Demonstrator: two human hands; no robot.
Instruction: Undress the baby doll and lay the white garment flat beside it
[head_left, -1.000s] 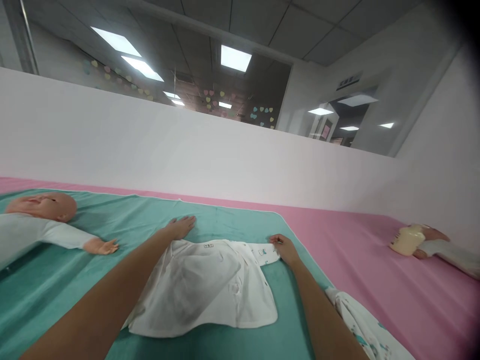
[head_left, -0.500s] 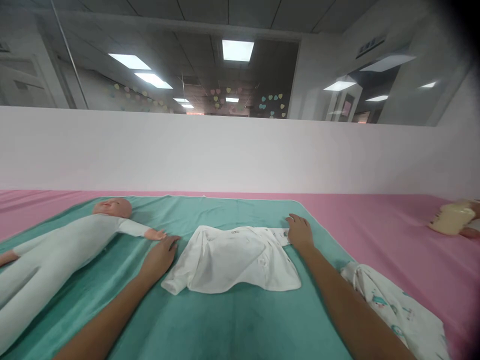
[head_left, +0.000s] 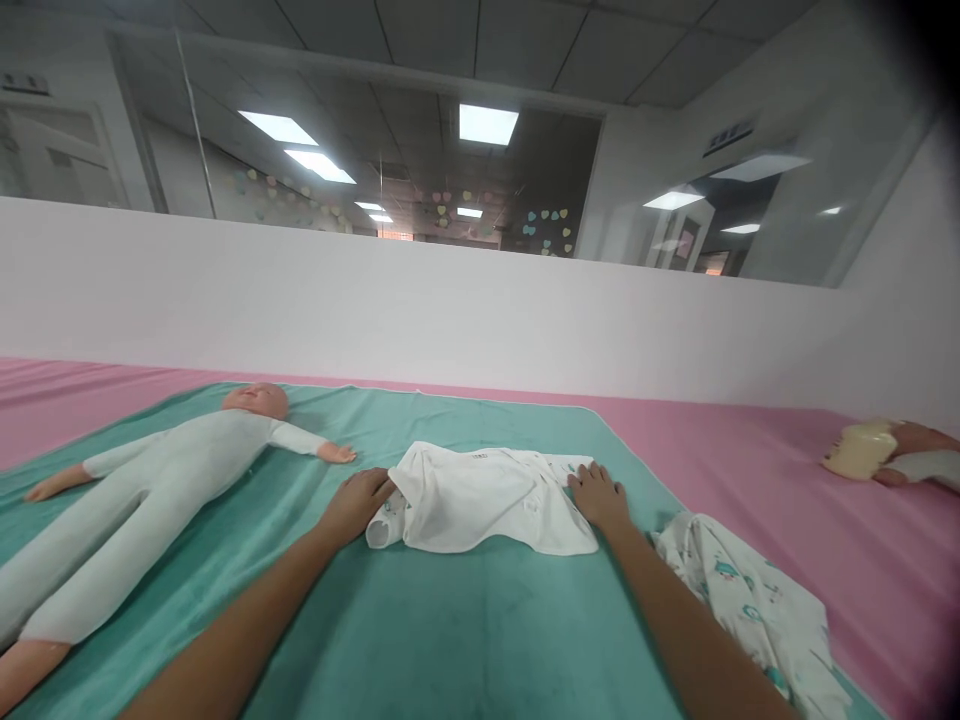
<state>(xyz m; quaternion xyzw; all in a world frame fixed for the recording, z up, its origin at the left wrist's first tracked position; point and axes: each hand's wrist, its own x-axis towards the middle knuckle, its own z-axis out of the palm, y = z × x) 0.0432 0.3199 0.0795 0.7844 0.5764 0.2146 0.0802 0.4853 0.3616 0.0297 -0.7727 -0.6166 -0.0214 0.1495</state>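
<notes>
A small white baby shirt [head_left: 480, 497] lies flat on a teal mat [head_left: 420, 620]. My left hand [head_left: 354, 503] rests at the shirt's left edge, its fingers curled on the folded left sleeve. My right hand [head_left: 600, 496] lies on the shirt's right edge, fingers stretched flat on the cloth. A baby doll [head_left: 150, 480] in a pale suit lies on its back on the mat to the left, one arm reaching toward the shirt.
A printed white garment [head_left: 750, 600] lies crumpled at the mat's right edge. The mat sits on a pink surface [head_left: 750, 480]. At far right, another person's hand holds a cream bottle [head_left: 859, 450]. A low white wall [head_left: 450, 310] runs behind.
The view has tilted down and left, bringing the whole doll into sight. My left hand went from flat on the mat to gripping the shirt's left sleeve. My right hand slid along the right edge.
</notes>
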